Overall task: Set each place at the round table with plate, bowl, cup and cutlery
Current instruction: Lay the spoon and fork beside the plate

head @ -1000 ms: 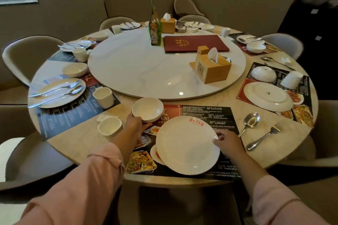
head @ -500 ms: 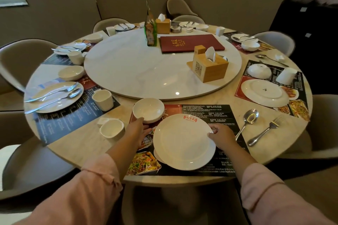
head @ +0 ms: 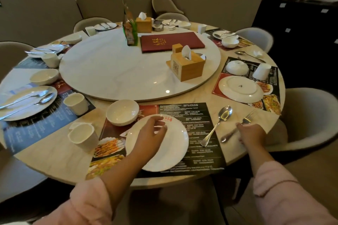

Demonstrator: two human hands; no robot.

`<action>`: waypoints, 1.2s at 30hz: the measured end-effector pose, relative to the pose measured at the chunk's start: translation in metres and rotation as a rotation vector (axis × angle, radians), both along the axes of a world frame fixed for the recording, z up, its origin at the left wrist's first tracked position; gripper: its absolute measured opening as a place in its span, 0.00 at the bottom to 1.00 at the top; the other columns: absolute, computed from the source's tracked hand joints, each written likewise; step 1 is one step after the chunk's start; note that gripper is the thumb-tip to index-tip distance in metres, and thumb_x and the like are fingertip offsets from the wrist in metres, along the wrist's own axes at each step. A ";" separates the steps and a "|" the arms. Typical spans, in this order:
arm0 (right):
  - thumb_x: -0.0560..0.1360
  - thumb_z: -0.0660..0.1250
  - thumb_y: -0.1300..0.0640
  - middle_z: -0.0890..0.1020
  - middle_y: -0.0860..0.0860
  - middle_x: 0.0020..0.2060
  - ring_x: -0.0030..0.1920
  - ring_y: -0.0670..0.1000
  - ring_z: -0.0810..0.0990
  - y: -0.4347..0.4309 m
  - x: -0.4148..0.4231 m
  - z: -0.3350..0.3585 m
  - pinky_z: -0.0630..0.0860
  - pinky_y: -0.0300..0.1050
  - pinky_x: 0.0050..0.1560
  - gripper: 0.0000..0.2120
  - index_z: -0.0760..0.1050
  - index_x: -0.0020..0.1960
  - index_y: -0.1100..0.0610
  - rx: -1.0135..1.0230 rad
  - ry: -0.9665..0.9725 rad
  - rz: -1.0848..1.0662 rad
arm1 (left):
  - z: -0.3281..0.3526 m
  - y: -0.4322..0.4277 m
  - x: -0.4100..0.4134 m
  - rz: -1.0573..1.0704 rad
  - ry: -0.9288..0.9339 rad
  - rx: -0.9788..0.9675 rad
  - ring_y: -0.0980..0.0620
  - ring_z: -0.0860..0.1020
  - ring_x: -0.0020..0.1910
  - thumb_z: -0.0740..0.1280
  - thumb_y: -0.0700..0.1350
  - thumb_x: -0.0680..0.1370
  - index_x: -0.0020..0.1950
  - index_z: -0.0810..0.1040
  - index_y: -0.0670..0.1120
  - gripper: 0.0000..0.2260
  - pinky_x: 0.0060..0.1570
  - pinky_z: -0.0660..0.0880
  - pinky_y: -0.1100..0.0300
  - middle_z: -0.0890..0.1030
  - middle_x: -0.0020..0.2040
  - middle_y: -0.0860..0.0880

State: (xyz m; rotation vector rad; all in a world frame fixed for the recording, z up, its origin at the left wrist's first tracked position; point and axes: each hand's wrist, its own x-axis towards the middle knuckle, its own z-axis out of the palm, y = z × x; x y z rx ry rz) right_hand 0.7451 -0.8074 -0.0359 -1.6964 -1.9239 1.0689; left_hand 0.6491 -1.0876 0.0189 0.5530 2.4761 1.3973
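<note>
At the near place a white plate (head: 170,151) lies on a dark printed placemat (head: 197,124). A white bowl (head: 122,111) stands upright at the plate's upper left, and a white cup (head: 82,135) sits left of the mat. My left hand (head: 150,133) hovers over the plate with fingers loosely curled and holds nothing. A spoon (head: 219,122) lies right of the plate. Beside it lies a fork (head: 227,136); my right hand (head: 251,135) covers its middle and pinches it against the round table (head: 54,150).
A marble turntable (head: 118,71) carries a wooden tissue box (head: 188,65), a red menu (head: 172,42) and a green packet. The right-hand place has an upturned plate (head: 240,88), bowl and cup. The left place's plate (head: 27,102) holds cutlery. Grey chairs (head: 311,115) ring the table.
My left hand left the bowl and moved over the plate. My right hand left the plate's right rim and went right onto the fork. The view shifted.
</note>
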 end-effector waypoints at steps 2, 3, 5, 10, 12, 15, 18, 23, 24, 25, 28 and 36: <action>0.67 0.73 0.44 0.84 0.60 0.40 0.42 0.59 0.83 0.016 -0.006 -0.005 0.80 0.52 0.47 0.23 0.79 0.47 0.64 -0.035 -0.061 0.026 | -0.006 0.029 0.010 -0.055 0.018 -0.028 0.60 0.73 0.53 0.63 0.46 0.79 0.64 0.71 0.49 0.14 0.54 0.68 0.65 0.76 0.56 0.55; 0.68 0.73 0.46 0.84 0.60 0.40 0.41 0.59 0.83 0.022 -0.008 -0.007 0.80 0.50 0.46 0.21 0.79 0.46 0.64 -0.053 -0.076 0.052 | -0.010 0.046 0.013 -0.083 0.010 -0.036 0.59 0.74 0.53 0.64 0.46 0.79 0.64 0.71 0.49 0.14 0.53 0.69 0.65 0.76 0.56 0.55; 0.69 0.73 0.53 0.84 0.60 0.39 0.37 0.58 0.83 0.033 -0.012 -0.014 0.80 0.46 0.39 0.14 0.79 0.45 0.64 -0.098 -0.065 0.108 | -0.018 0.085 0.017 -0.139 -0.011 -0.092 0.57 0.75 0.52 0.65 0.46 0.78 0.64 0.71 0.48 0.15 0.51 0.71 0.64 0.77 0.56 0.53; 0.72 0.68 0.61 0.80 0.57 0.27 0.20 0.50 0.77 0.047 -0.004 -0.012 0.71 0.37 0.20 0.07 0.79 0.40 0.66 -0.231 -0.021 0.206 | -0.045 0.168 0.014 -0.218 -0.030 -0.334 0.54 0.74 0.50 0.67 0.47 0.76 0.60 0.74 0.45 0.14 0.48 0.71 0.62 0.77 0.56 0.48; 0.73 0.67 0.62 0.80 0.57 0.27 0.21 0.51 0.77 0.049 0.003 -0.014 0.71 0.38 0.22 0.08 0.78 0.37 0.66 -0.270 -0.012 0.253 | -0.053 0.189 0.013 -0.220 0.014 -0.404 0.49 0.76 0.52 0.66 0.46 0.77 0.57 0.75 0.43 0.11 0.50 0.73 0.58 0.78 0.56 0.45; 0.74 0.67 0.62 0.79 0.59 0.29 0.25 0.53 0.78 0.053 0.011 -0.019 0.75 0.42 0.25 0.09 0.75 0.36 0.63 -0.335 0.109 0.308 | -0.057 0.206 0.013 -0.195 0.075 -0.478 0.44 0.77 0.55 0.60 0.40 0.78 0.56 0.77 0.39 0.10 0.54 0.73 0.55 0.79 0.56 0.41; 0.76 0.66 0.61 0.80 0.61 0.35 0.29 0.53 0.79 0.055 0.014 -0.020 0.76 0.41 0.24 0.09 0.72 0.37 0.61 -0.396 0.195 0.310 | -0.060 0.208 0.012 -0.185 0.015 -0.487 0.43 0.79 0.52 0.60 0.37 0.78 0.52 0.80 0.37 0.10 0.49 0.74 0.56 0.81 0.52 0.40; 0.76 0.66 0.61 0.81 0.59 0.36 0.33 0.54 0.81 0.048 0.010 -0.008 0.80 0.45 0.32 0.06 0.73 0.43 0.64 -0.514 0.299 0.350 | -0.045 0.178 0.009 -0.073 -0.243 -0.212 0.48 0.80 0.44 0.64 0.37 0.78 0.52 0.79 0.37 0.07 0.48 0.79 0.57 0.81 0.46 0.43; 0.76 0.66 0.60 0.82 0.60 0.37 0.35 0.55 0.82 0.046 0.009 -0.007 0.81 0.47 0.35 0.06 0.74 0.44 0.64 -0.525 0.300 0.357 | -0.037 0.166 0.009 -0.034 -0.307 -0.110 0.51 0.79 0.41 0.64 0.37 0.77 0.51 0.79 0.38 0.06 0.45 0.79 0.60 0.80 0.45 0.46; 0.76 0.67 0.59 0.82 0.60 0.39 0.38 0.56 0.83 0.043 0.009 -0.006 0.82 0.48 0.38 0.06 0.75 0.44 0.63 -0.527 0.290 0.368 | -0.030 0.152 0.009 0.002 -0.341 -0.020 0.52 0.78 0.41 0.65 0.37 0.77 0.50 0.79 0.39 0.05 0.43 0.79 0.63 0.79 0.44 0.47; 0.75 0.67 0.58 0.83 0.58 0.40 0.40 0.55 0.84 0.034 0.007 -0.003 0.81 0.46 0.37 0.06 0.76 0.45 0.61 -0.518 0.271 0.410 | -0.019 0.106 0.001 0.154 -0.366 0.115 0.50 0.78 0.42 0.68 0.38 0.75 0.46 0.80 0.40 0.02 0.45 0.79 0.59 0.80 0.43 0.45; 0.75 0.67 0.60 0.82 0.59 0.38 0.36 0.54 0.82 0.015 0.003 0.000 0.78 0.43 0.31 0.05 0.76 0.46 0.63 -0.543 0.304 0.480 | -0.029 0.047 -0.007 0.382 -0.542 0.097 0.49 0.80 0.40 0.71 0.34 0.72 0.48 0.80 0.35 0.06 0.39 0.78 0.61 0.82 0.43 0.41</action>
